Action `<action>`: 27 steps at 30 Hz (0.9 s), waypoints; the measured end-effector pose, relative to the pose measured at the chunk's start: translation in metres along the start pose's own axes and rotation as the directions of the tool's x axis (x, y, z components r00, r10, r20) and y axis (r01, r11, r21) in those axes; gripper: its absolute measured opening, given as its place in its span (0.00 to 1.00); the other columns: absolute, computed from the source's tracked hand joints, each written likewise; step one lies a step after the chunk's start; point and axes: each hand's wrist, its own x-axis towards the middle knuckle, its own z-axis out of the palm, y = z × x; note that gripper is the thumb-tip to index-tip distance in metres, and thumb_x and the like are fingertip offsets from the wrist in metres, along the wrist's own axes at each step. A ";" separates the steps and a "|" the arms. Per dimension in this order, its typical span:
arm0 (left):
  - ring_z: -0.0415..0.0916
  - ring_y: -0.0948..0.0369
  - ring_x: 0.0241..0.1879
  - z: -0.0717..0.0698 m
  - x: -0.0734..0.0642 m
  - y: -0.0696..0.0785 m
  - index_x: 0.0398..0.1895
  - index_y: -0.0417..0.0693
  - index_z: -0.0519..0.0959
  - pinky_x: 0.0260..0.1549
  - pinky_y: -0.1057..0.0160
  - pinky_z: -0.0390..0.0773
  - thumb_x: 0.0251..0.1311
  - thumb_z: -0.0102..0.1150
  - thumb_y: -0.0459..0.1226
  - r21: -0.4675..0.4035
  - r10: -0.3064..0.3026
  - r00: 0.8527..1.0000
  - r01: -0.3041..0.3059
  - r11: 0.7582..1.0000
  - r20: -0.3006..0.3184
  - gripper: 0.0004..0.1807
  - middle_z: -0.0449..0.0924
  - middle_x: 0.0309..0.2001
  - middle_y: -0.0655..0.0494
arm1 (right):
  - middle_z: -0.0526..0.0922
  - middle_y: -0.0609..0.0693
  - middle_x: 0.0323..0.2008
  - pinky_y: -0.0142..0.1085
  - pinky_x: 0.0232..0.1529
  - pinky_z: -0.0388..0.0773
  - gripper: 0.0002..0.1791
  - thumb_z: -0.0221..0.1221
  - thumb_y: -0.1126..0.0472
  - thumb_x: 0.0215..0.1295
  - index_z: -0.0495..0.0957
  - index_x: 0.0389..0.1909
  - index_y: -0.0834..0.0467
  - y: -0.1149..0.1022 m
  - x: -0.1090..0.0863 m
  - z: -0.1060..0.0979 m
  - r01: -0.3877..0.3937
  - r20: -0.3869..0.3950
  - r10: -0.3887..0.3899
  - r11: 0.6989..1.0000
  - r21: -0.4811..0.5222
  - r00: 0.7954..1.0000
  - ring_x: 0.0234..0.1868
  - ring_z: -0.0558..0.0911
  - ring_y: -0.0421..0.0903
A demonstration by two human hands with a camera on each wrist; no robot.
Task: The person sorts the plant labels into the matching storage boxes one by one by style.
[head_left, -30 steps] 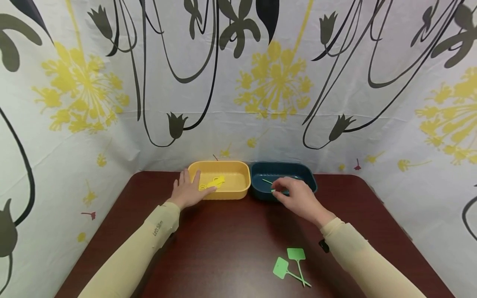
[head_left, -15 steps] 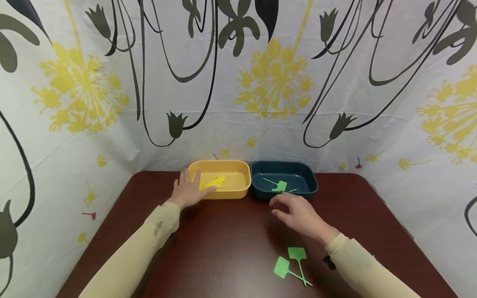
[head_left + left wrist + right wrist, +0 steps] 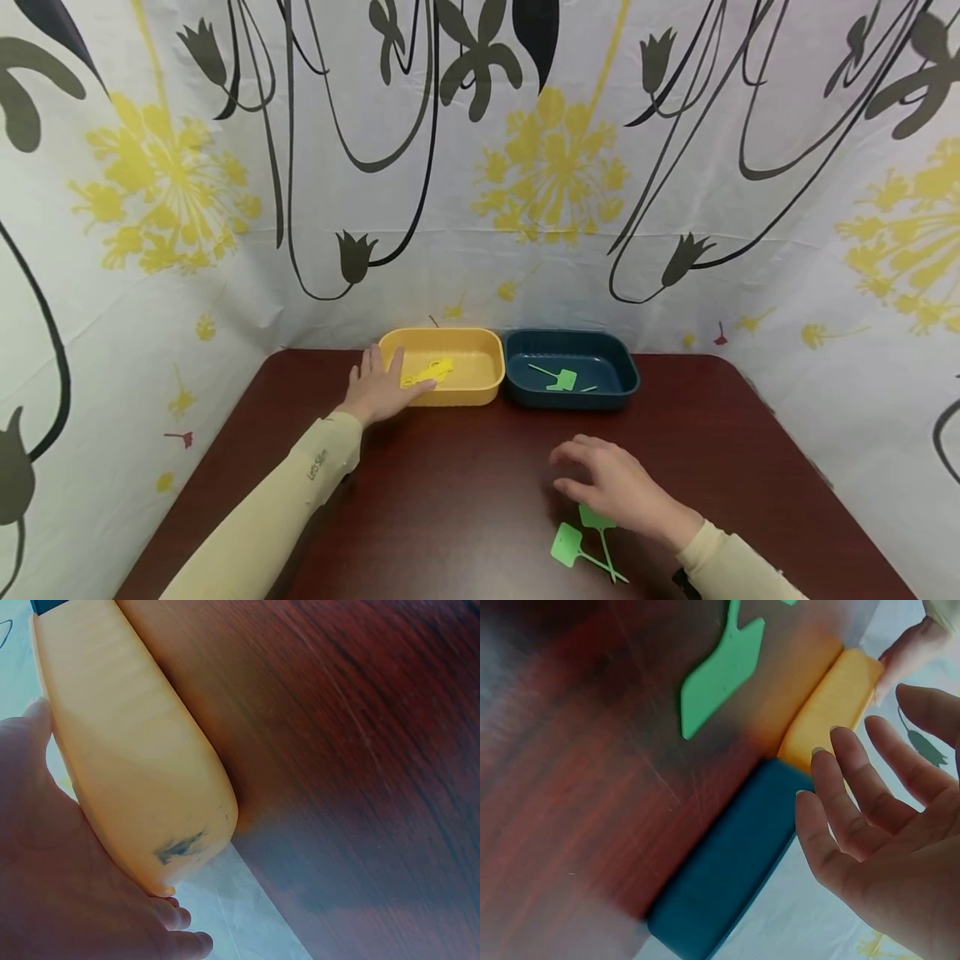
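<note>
My left hand (image 3: 377, 392) rests with spread fingers over the left rim of the yellow bin (image 3: 468, 393), its thumb lying across the front edge. Yellow pieces (image 3: 433, 372) lie inside that bin, partly behind the thumb. My right hand (image 3: 618, 487) hovers above the table, fingers loosely bent and holding nothing. Just below it, two green plant labels (image 3: 566, 545), each a flat square head on a thin stem, lie with stems crossed; the hand partly covers one head. More green labels (image 3: 564, 380) lie in the dark blue bin (image 3: 573, 400).
Both bins stand side by side at the back of the dark brown table (image 3: 450, 492), against a patterned cloth (image 3: 442, 192) that also hangs at both sides. In the left wrist view, the yellow bin's outer wall (image 3: 135, 750) has a dark smudge.
My right hand has let go of a green label in the blue bin and moved back toward the two labels on the table. The left hand has stayed on the yellow bin.
</note>
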 end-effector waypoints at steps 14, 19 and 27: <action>0.26 0.36 0.77 0.001 -0.001 0.000 0.82 0.48 0.42 0.68 0.31 0.36 0.56 0.43 0.78 0.005 -0.007 1.000 0.007 1.000 0.011 0.62 0.25 0.78 0.32 | 0.77 0.34 0.38 0.34 0.32 0.76 0.16 0.69 0.42 0.61 0.81 0.48 0.38 -0.004 -0.029 0.016 -0.017 0.089 0.018 1.000 -0.012 0.996 0.38 0.77 0.37; 0.26 0.36 0.77 0.001 -0.001 0.001 0.82 0.48 0.42 0.68 0.31 0.36 0.57 0.43 0.77 0.005 -0.009 1.000 0.009 1.000 0.009 0.62 0.26 0.78 0.31 | 0.75 0.35 0.34 0.32 0.28 0.71 0.16 0.70 0.42 0.58 0.81 0.45 0.38 -0.007 -0.034 0.023 -0.009 0.122 0.012 1.000 -0.019 0.992 0.34 0.74 0.37; 0.26 0.36 0.77 0.002 -0.001 0.001 0.82 0.48 0.42 0.69 0.31 0.36 0.56 0.43 0.77 0.010 -0.019 1.000 0.019 1.000 0.011 0.62 0.27 0.78 0.31 | 0.71 0.35 0.33 0.30 0.26 0.69 0.18 0.74 0.44 0.55 0.80 0.45 0.38 -0.005 -0.037 0.031 0.035 0.162 -0.025 0.998 -0.058 0.986 0.30 0.69 0.33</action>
